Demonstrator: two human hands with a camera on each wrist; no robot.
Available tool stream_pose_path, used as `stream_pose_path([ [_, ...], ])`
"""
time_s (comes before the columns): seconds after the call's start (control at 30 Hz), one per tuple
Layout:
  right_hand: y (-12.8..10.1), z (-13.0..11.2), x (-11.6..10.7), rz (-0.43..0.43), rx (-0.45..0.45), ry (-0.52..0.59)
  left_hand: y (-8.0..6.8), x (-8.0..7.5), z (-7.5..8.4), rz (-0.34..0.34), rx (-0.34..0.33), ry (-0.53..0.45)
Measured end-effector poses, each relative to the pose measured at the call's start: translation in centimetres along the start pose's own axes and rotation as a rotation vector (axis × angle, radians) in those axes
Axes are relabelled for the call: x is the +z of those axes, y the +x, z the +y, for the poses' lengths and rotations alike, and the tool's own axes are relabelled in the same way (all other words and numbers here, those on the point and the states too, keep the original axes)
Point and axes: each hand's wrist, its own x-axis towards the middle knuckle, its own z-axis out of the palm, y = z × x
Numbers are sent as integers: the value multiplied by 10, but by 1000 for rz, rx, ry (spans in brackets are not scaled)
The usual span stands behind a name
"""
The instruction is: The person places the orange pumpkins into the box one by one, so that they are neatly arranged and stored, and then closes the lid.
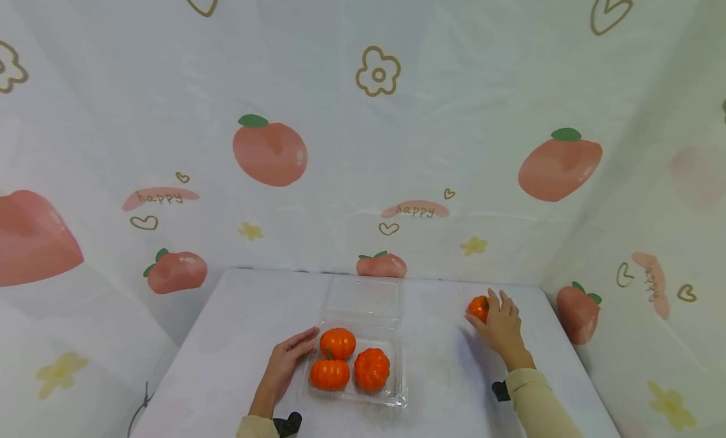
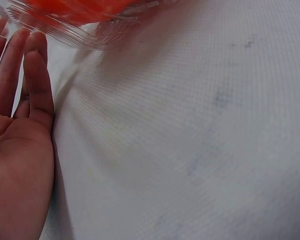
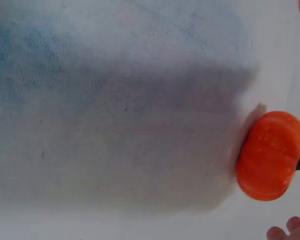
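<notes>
A clear plastic clamshell box (image 1: pixel 394 397) lies with its lid folded back, three small orange toy pumpkins (image 1: pixel 372 369) inside its base. My left hand (image 1: pixel 282 365) is at the box's left side, fingers extended. In the left wrist view, those fingertips (image 2: pixel 37 42) are right at the ridged plastic wall, below an orange pumpkin. Another orange pumpkin (image 1: pixel 478 307), with a green stem, sits on the far right of the table. Around it my right hand (image 1: pixel 501 328) reaches with thumb and fingers spread. The right wrist view has the fingertips (image 3: pixel 295 225) apart from this pumpkin.
The white-covered table (image 1: pixel 244 318) ends at a fabric backdrop (image 1: pixel 340 142) printed with peaches, flowers and hearts, which also rises along both sides. The transparent lid (image 1: pixel 363 299) lies toward the table's back edge. A dark cord (image 1: pixel 142 403) hangs at the left edge.
</notes>
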Motion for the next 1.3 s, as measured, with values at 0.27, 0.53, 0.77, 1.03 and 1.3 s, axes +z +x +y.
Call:
stream_pose_path([
  [0.27, -1, 6, 1, -50, 97, 119, 0, 0, -1, 0, 2, 16],
  [0.53, 0, 8, 6, -83, 150, 184, 1, 0, -4, 3, 1, -4],
  [0.77, 3, 8, 10, -38, 126, 138, 1, 0, -3, 6, 3, -1],
  [1.03, -1, 5, 9, -19, 132, 110, 1, 0, -3, 7, 7, 13],
  [1.3, -1, 4, 13, -52, 142, 156, 1, 0, -4, 10, 5, 2],
])
